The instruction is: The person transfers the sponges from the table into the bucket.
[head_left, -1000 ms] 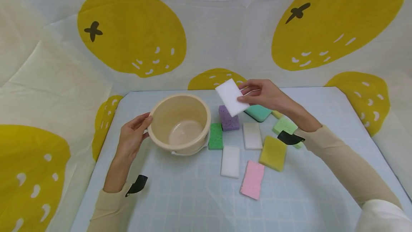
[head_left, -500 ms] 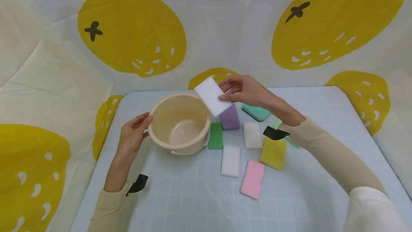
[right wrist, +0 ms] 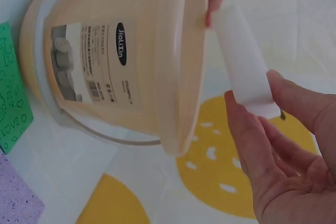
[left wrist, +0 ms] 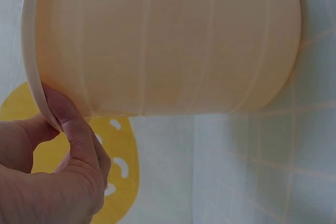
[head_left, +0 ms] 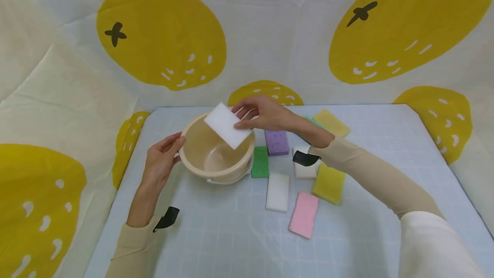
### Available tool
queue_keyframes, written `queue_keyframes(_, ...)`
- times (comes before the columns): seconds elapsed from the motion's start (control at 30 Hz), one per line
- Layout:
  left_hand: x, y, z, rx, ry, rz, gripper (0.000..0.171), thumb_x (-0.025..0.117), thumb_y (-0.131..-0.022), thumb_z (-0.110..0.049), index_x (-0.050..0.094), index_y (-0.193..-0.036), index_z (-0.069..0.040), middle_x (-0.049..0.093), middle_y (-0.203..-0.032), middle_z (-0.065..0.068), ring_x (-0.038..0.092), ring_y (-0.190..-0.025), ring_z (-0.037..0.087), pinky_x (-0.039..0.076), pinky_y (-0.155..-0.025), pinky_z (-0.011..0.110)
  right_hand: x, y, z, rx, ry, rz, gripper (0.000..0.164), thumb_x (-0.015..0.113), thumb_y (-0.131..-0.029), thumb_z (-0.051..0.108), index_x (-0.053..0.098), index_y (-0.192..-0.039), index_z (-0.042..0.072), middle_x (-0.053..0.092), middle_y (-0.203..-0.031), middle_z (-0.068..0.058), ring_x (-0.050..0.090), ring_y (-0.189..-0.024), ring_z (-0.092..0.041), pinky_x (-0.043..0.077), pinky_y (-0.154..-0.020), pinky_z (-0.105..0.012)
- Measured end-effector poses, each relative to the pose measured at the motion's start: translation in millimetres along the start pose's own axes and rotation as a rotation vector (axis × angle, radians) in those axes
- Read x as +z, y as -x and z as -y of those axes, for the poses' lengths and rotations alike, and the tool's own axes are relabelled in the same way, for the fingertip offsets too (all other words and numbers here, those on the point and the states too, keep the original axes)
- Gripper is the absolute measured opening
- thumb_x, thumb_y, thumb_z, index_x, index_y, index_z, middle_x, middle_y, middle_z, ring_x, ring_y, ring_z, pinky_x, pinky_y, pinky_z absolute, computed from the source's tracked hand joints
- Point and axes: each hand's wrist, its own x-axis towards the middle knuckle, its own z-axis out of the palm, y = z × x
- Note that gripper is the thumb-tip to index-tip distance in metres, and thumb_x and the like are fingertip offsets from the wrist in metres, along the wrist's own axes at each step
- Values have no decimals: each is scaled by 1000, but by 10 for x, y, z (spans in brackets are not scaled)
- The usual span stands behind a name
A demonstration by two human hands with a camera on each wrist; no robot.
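A beige plastic bucket (head_left: 216,175) stands upright on the table, its pale handle folded down at the front. At its left rim my left hand (head_left: 162,155) pinches the edge between thumb and fingers; the left wrist view shows this grip on the bucket wall (left wrist: 168,45). Over the bucket's opening, my right hand (head_left: 264,115) holds a white sponge (head_left: 227,125) by one end, tilted. In the right wrist view the sponge (right wrist: 244,61) sits between thumb and fingers, above the rim. The visible part of the bucket's inside holds nothing.
Right of the bucket lie a green sponge (head_left: 260,162), a purple sponge (head_left: 277,143), a white sponge (head_left: 277,192), another white sponge (head_left: 302,170), a yellow sponge (head_left: 329,185), a pink sponge (head_left: 304,215) and a pale yellow sponge (head_left: 332,122). My right forearm hides part of a teal one.
My right hand has carried the white sponge leftward, from above the purple sponge to over the bucket's opening. The left hand keeps its hold on the rim, and the bucket stays put.
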Motion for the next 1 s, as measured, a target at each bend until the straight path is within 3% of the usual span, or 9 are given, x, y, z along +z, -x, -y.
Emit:
queue_keyframes(0.3, -5, 11, 7, 6, -18, -2, 61, 76, -92, -43, 62, -140, -8, 65, -126, 3, 63, -102, 14, 57, -82, 19, 286, -214, -28, -1, 44, 98, 37, 82, -88, 8, 68, -121, -3, 72, -110, -12, 69, -100, -22, 57, -89, -28)
queue_keyframes(0.73, -2, -9, 12, -9, -10, -4, 61, 76, -91, -43, 62, -141, -10, 63, -134, 6, 64, -105, 15, 57, -85, 19, 658, -444, -175, 4, 227, 302, 33, 78, -91, 4, 62, -117, -8, 68, -107, -20, 67, -99, -28, 55, -89, -28)
queue_keyframes(1.0, 0, -3, 20, 6, -24, -4, 59, 76, -92, -42, 63, -139, -9, 64, -131, 7, 65, -104, 15, 58, -84, 20, 804, -530, -217, 17, 377, 393, 31, 80, -89, 7, 64, -114, -5, 69, -109, -16, 66, -104, -26, 51, -91, -25)
